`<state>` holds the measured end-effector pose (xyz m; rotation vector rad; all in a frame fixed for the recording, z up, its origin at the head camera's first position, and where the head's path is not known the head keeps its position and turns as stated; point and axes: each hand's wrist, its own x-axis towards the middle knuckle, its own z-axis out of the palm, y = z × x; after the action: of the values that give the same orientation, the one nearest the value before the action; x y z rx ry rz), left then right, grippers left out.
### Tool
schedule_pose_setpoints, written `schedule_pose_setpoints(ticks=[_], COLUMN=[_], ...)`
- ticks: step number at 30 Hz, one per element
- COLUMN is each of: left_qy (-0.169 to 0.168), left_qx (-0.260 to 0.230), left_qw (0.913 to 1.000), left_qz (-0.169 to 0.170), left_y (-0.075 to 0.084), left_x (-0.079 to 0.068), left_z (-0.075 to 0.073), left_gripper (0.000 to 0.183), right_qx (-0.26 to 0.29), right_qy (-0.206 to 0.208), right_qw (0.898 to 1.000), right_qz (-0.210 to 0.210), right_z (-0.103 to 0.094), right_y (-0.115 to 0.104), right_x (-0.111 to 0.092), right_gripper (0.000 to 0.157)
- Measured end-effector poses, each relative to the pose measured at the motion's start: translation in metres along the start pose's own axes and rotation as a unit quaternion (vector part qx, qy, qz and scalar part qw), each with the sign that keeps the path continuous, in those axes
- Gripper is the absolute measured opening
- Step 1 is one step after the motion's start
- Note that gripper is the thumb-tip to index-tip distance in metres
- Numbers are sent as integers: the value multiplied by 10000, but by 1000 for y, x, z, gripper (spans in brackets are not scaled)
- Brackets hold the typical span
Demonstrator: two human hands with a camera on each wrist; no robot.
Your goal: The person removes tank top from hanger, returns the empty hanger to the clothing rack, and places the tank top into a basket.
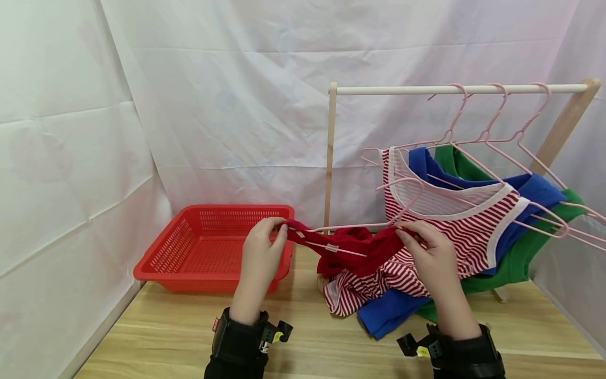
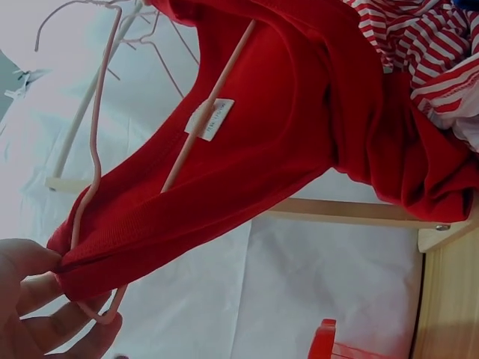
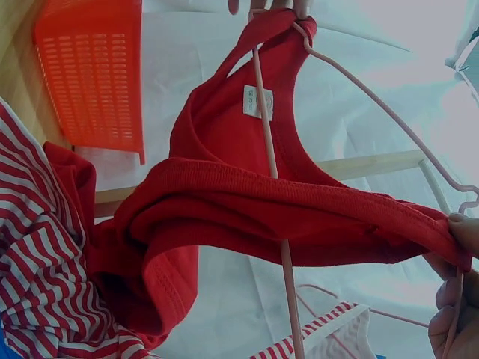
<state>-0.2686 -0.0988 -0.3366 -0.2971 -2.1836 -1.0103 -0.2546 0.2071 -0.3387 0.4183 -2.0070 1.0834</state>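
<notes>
A red tank top [image 1: 362, 247] is stretched between both hands, with a pink hanger [image 1: 350, 227] inside its neck opening. At the left strap, my left hand [image 1: 262, 250] pinches the cloth over the hanger's end; in the left wrist view the thumb presses the strap and the hanger's curved tip shows by the fingers. My right hand [image 1: 433, 252] grips the other strap, with the hanger's wire running through its fingers in the right wrist view. A white label [image 2: 209, 120] shows inside the neckline. The shirt's lower part hangs bunched.
A red plastic basket [image 1: 213, 258] stands left on the wooden table [image 1: 189, 326]. At right, a rack with a white rod [image 1: 393, 90] carries a red-and-white striped top [image 1: 478, 226], a blue top [image 1: 539, 189] and a green top [image 1: 521, 263] on pink hangers. Their hems reach the table.
</notes>
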Motion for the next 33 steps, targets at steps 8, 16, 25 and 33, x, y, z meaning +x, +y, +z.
schedule_pose_setpoints(ticks=[8,16,25,33], left_qy=[-148,-220,-210,-584], left_qx=[40,42,529,743], left_qw=[9995,9981,9954,9939], left_qz=[-289,-579,-776,-569], left_y=[-2,-6,-9,-9], left_x=[0,1,0,0], left_z=[-3,-4,-2,6], left_gripper=[18,22,20,18], right_qx=[54,149,173,390], right_qy=[161,248,316,365], right_qw=[9999,9994,9987,9974], right_qz=[-31,198,363,484], right_z=[-5,-9,-11,-12], right_y=[-1,0,4,3], right_x=[1,2,2,3], right_gripper=[18,20,19,21])
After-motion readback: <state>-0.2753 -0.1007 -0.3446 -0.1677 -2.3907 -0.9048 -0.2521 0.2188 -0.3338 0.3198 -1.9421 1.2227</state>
